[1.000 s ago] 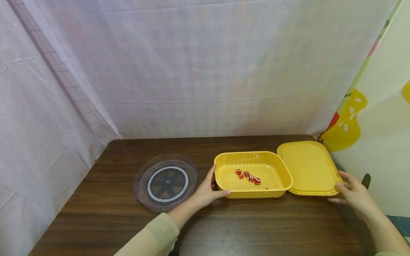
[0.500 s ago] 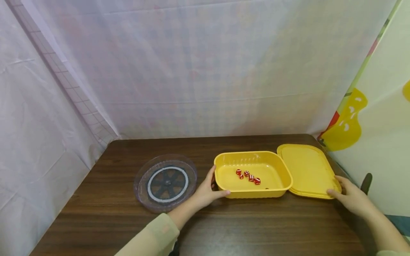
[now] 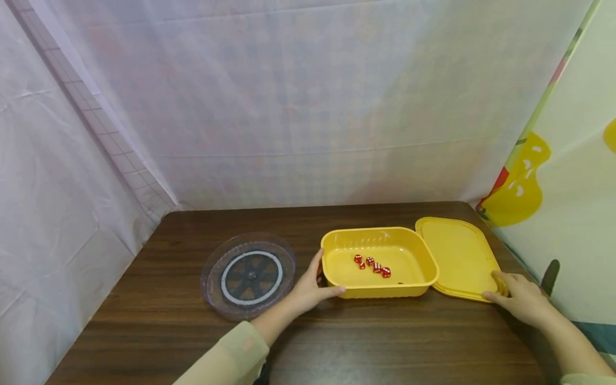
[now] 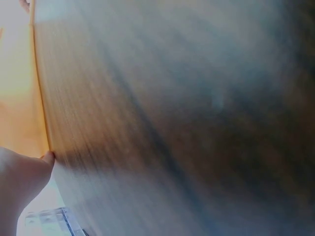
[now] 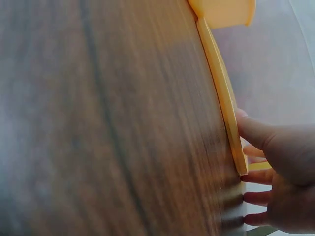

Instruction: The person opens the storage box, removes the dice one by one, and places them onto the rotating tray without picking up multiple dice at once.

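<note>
A yellow plastic box point(image 3: 380, 291) sits without its cover on the table, with several red dice point(image 3: 377, 268) lying on its floor. My left hand point(image 3: 308, 289) grips the box's left end, thumb along the front rim and fingers round the side. Right of the box, its yellow lid point(image 3: 457, 256) lies flat, the lid's left edge against the box. My right hand point(image 3: 522, 299) holds the lid's near right corner. In the right wrist view, that thumb presses on top of the lid point(image 5: 226, 98) while the fingers reach its edge and the tabletop.
Left of the box stands a round clear tray point(image 3: 247, 310) with a dark spoked disc and a pale ring inside. The dark wooden table point(image 3: 385, 342) ends at pale curtains point(image 3: 289, 107) behind and at the sides. A dark rounded shape point(image 3: 549, 275) shows beyond the right edge.
My right hand has moved left and nearer, and the lid has turned slightly, its right end coming toward me. The left hand, box and dice have stayed in place.
</note>
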Demonstrator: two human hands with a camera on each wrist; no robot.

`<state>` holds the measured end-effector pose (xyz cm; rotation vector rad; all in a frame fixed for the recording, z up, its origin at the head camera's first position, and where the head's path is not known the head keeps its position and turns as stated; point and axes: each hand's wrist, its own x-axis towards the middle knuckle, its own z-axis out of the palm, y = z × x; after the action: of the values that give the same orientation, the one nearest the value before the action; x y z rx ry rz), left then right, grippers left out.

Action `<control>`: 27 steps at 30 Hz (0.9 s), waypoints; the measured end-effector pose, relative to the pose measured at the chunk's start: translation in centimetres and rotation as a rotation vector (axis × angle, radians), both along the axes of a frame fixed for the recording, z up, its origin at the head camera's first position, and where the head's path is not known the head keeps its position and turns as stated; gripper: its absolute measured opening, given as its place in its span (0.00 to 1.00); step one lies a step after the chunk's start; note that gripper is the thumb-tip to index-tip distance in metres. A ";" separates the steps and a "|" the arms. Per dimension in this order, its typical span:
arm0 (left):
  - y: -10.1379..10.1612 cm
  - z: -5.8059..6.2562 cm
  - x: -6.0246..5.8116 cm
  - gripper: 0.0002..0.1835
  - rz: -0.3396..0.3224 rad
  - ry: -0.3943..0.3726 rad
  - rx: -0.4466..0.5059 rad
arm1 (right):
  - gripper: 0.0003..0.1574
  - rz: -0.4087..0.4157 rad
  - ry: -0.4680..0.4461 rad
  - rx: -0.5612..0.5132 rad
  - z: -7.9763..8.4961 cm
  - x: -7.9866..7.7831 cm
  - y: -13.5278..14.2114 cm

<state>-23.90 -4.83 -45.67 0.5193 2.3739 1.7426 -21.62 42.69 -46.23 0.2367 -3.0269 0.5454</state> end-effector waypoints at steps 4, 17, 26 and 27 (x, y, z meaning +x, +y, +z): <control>0.0 0.1 0.0 0.57 0.003 -0.009 -0.010 | 0.44 0.010 -0.028 0.005 0.0 0.2 -0.3; -0.1 0.5 -0.4 0.59 -0.003 -0.040 -0.040 | 0.43 0.048 -0.034 0.006 0.4 -0.1 -0.6; -0.1 1.0 -0.4 0.59 0.008 -0.035 -0.108 | 0.44 0.033 -0.040 0.040 0.6 -0.3 -0.5; -0.1 1.0 -0.4 0.59 0.008 -0.024 -0.128 | 0.44 0.033 -0.038 0.045 0.7 -0.3 -0.5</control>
<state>-24.28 -4.95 -44.66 0.4684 2.4535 1.5770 -21.97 42.14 -45.57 0.2818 -3.0794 0.4901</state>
